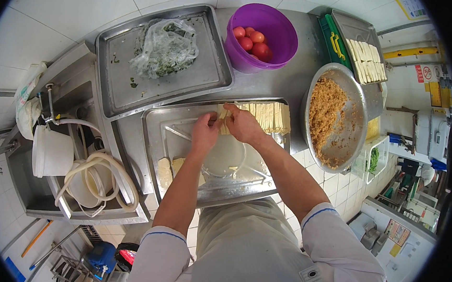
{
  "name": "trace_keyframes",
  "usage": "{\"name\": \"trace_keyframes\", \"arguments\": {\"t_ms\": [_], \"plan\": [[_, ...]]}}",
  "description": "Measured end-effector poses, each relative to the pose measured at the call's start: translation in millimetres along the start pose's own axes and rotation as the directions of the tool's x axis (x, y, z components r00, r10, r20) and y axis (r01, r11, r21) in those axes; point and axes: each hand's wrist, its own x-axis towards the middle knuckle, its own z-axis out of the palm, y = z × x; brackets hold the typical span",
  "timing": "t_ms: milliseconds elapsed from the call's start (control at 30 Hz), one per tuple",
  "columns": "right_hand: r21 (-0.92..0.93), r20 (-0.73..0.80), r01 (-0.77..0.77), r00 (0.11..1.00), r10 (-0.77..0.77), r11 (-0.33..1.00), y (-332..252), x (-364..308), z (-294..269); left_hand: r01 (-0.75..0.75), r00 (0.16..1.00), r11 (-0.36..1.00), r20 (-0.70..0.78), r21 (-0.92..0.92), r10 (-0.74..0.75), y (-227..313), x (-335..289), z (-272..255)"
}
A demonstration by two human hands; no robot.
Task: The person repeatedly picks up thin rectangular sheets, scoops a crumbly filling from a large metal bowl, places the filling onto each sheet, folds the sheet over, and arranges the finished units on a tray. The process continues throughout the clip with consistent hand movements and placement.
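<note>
Over a metal tray [158, 131], both my hands meet at the near end of a row of pale, tofu-like slices [269, 115]. My left hand [205, 133] is closed, its thumb and fingers pinching one pale slice [222, 119]. From the other side my right hand [243, 125] grips the same slice, thumb and forefinger bent against it. The slice is mostly covered by my fingers. Thicker pale pieces [165, 172] lie at the tray's lower left, partly behind my left forearm. To the right stands a steel bowl [358, 111] of brown minced filling [325, 114].
Behind are a tray [119, 97] with a plastic bag of chopped greens [169, 50] and a purple bucket [262, 28] of tomatoes. Another tray of pale slices [365, 61] rests by a green crate [331, 38]. A sink [29, 187] with a hose [104, 158] is at left.
</note>
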Motion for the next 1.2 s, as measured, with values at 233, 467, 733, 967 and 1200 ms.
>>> {"name": "trace_keyframes", "arguments": {"t_ms": [233, 467, 733, 967, 1200], "plan": [[-0.008, 0.007, 0.022, 1.0, -0.022, 1.0, -0.5, 0.1, -1.3, -0.142, 0.988, 0.968, -0.025, 0.208, 0.15, 2.7, -2.1, 1.3], [0.023, 0.105, -0.073, 0.992, 0.07, 0.997, -11.3, 1.9, -6.4, -0.121, 0.983, 0.914, -0.084, 0.388, 0.166, 26.0, -5.9, 12.1], [0.049, 0.068, -0.057, 0.996, 0.054, 0.997, -6.1, -0.9, -3.1, -0.179, 0.963, 0.917, -0.129, 0.356, 0.238, 30.7, -9.5, 17.1], [0.195, 0.017, -0.096, 0.995, 0.095, 0.976, 4.8, -4.8, 0.2, -0.161, 0.977, 0.919, -0.071, 0.361, 0.199, 19.3, -9.0, 16.8], [0.259, -0.002, -0.08, 0.997, 0.083, 0.963, 9.3, -12.6, -1.4, -0.044, 0.978, 0.977, -0.19, 0.211, 0.085, 10.2, -8.0, 12.7]]}}
